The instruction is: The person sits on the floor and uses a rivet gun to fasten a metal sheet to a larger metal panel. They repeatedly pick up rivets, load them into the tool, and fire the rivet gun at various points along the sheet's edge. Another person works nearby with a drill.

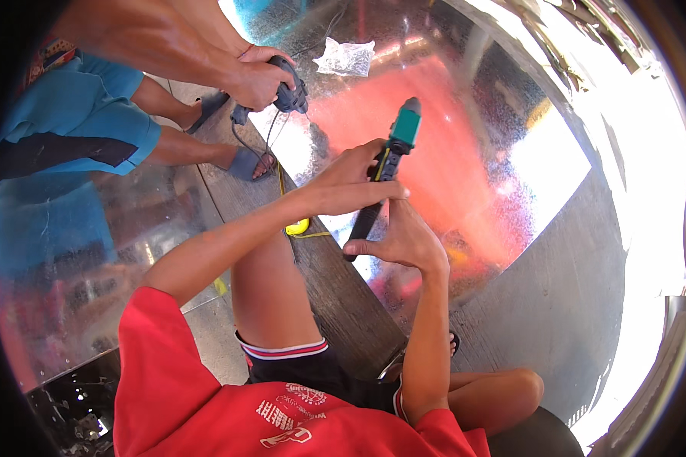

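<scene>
Both my hands are on a hand tool (405,129) with a teal head, a grey pointed nose and a long black handle; it looks like a rivet gun. My left hand (348,183) is wrapped round its upper body, just below the teal head. Lower down, my right hand (408,236) closes on the black handle, its thumb lying across the grip. The nose points up and away from me, over a shiny metal sheet (503,206). Beside my left knee lies a yellow tape measure (298,226), its blade pulled out.
At the left, another person's hands (259,82) grip a black corded power tool (290,91) near the sheet's edge. A crumpled clear plastic bag (344,58) lies on the sheet. A wooden board (343,297) runs along its near side, and another metal sheet (61,251) is at my left.
</scene>
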Action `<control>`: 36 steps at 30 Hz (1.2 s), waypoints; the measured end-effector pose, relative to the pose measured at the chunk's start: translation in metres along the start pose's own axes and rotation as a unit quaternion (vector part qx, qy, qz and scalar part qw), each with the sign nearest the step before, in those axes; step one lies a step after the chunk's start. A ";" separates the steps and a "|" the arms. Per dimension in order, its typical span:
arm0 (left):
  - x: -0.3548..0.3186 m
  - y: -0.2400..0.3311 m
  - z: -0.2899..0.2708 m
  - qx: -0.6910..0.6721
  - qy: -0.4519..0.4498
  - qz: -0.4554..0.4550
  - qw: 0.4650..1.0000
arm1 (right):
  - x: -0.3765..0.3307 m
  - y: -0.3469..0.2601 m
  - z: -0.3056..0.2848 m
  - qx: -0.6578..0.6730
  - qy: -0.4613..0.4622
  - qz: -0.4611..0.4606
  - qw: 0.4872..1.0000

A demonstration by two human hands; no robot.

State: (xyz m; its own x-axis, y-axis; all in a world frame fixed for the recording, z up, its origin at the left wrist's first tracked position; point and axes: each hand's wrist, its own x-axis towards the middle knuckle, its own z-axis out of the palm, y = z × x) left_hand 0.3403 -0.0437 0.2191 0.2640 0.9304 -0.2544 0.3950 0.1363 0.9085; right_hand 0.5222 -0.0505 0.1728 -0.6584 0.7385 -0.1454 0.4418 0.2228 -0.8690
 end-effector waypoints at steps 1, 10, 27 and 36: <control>0.004 -0.007 -0.003 -0.049 -0.037 -0.082 0.995 | -0.002 0.019 -0.015 0.048 -0.087 0.018 0.995; -0.023 -0.162 0.044 -0.431 -0.006 -0.196 0.881 | 0.158 0.225 -0.050 -0.254 0.061 0.106 0.959; -0.051 -0.265 0.085 -0.668 0.029 -0.204 0.715 | 0.421 0.221 0.049 -0.373 0.097 0.020 0.922; -0.032 -0.268 0.090 -0.634 0.015 -0.138 0.761 | 0.342 0.246 0.024 -0.443 0.099 -0.043 0.890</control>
State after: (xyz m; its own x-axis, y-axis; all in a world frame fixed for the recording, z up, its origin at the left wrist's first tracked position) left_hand 0.3052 -0.1408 -0.0457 0.2974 0.8116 -0.5028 -0.7389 0.5292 0.4171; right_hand 0.3908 0.2415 -0.1017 -0.6319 0.7723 0.0655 0.7596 0.6339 -0.1457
